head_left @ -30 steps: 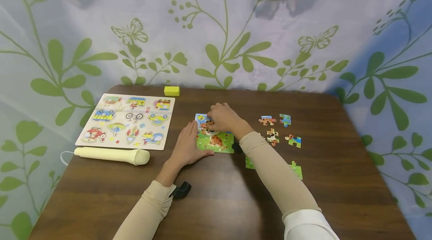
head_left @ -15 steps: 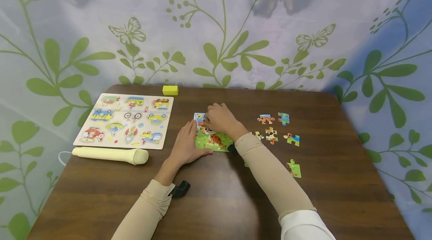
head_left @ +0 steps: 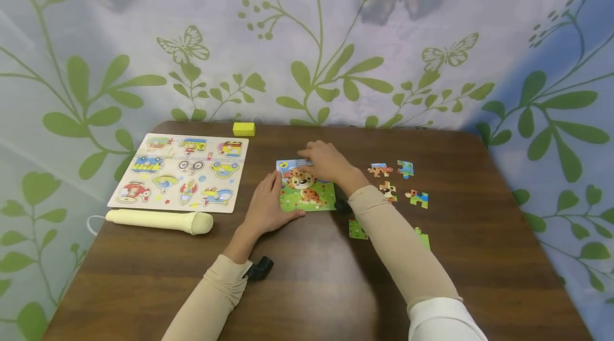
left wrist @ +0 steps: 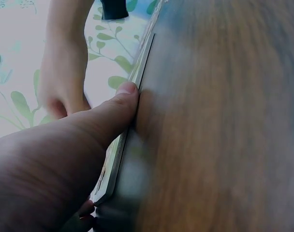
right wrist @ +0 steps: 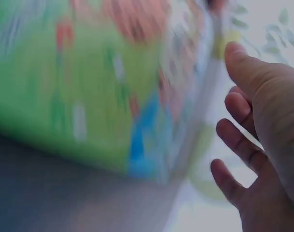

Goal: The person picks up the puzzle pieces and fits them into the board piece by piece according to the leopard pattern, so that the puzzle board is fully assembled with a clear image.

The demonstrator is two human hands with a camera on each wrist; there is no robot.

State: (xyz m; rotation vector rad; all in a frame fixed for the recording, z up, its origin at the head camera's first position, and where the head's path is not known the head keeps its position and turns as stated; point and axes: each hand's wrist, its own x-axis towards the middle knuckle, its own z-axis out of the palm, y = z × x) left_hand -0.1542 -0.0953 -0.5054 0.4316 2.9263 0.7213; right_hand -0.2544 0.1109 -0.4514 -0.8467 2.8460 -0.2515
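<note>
Your right hand (head_left: 328, 162) has shifted up and right over the last half second, so the spotted cat's whole face now shows on the puzzle (head_left: 312, 201). The face reads as continuous, so my guess is that part is seated; can't confirm the top right, your hand covers it. Puzzle sits flat on the table (head_left: 316, 282), mid-desk, just right of your left hand (head_left: 266, 208).

Left: fingers straight along the puzzle's left side, thumb at the near edge, bracing rather than gripping. Right: fingers loose and apart, thumb well off them, no piece between.

You've got loose pieces (head_left: 420, 200) out to the right, some hidden by your sleeve (head_left: 388, 234), so the work looks unfinished.

Left wrist view gives you the thumb touching the board's edge side-on; head doesn't. Right wrist view shows your empty fingers, but blurs the puzzle.
</note>
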